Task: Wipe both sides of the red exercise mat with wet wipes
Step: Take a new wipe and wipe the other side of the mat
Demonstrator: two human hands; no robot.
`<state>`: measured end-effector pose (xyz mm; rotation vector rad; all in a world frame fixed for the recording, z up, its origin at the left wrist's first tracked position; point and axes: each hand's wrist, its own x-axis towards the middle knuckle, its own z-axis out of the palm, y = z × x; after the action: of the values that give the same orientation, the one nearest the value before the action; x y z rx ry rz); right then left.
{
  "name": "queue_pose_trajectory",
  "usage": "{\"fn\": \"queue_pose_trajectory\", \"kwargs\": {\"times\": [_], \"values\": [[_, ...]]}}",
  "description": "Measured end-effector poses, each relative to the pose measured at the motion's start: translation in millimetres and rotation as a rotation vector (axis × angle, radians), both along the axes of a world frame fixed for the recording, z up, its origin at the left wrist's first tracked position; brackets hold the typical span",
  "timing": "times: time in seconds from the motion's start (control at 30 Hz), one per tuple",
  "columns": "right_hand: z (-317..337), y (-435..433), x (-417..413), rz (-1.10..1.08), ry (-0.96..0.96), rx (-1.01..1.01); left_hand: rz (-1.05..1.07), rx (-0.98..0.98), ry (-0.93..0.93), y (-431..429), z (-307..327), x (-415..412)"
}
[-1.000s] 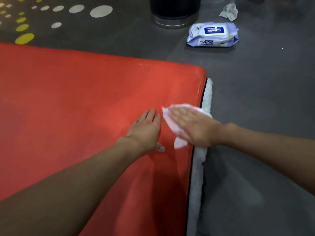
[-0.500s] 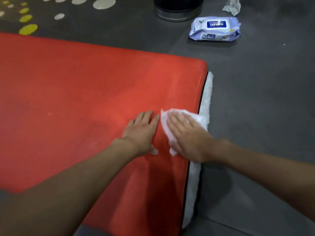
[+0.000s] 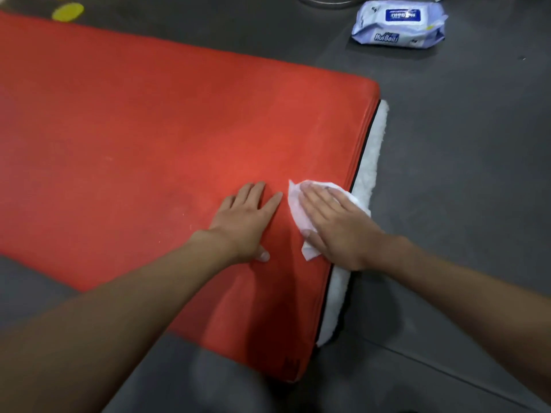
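Mat (image 3: 149, 129): lay flat on the dark floor (image 3: 462, 144), filled the left and centre of the frame, right edge running down just right of centre.
Wipe (image 3: 298, 204): spread on the mat close to that right edge, centre-right of the frame, pinned under the right hand.
Right hand (image 3: 337, 225): pressed palm-down on the wipe, fingers straight and together, nothing clenched.
Left hand (image 3: 244, 222): lay flat on the mat just left of the wipe, fingers straight, gripped nothing; steadied the mat, by the look of it.
White strip (image 3: 369, 162): fleecy, poked out from under the mat's right edge, beside the right hand.
Pack of wipes (image 3: 398, 23): sat on the floor at the upper right, well apart from the mat.
Done so far: top face in hand near the right edge; how much of it was already wiped could not be told. Pale specks showed left of the hands.
Left to do: likely the rest of this face, then a flip, then the whole underside.
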<state>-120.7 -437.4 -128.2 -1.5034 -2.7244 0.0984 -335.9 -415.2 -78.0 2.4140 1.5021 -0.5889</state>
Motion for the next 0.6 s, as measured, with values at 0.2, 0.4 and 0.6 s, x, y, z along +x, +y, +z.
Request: {"fn": "queue_pose_trajectory", "kwargs": {"times": [0.2,0.4,0.6], "values": [[-6,-61,-20,0.284,-0.021,-0.041,0.118,-0.004,-0.202,-20,-4,-19],[-7,-80,-38,0.144,-0.054,-0.008,0.154,-0.071,-0.370,-31,-5,-47],[0,-75,-27,0.184,-0.029,-0.003,0.200,-0.025,-0.407,-45,-3,-55]]}}
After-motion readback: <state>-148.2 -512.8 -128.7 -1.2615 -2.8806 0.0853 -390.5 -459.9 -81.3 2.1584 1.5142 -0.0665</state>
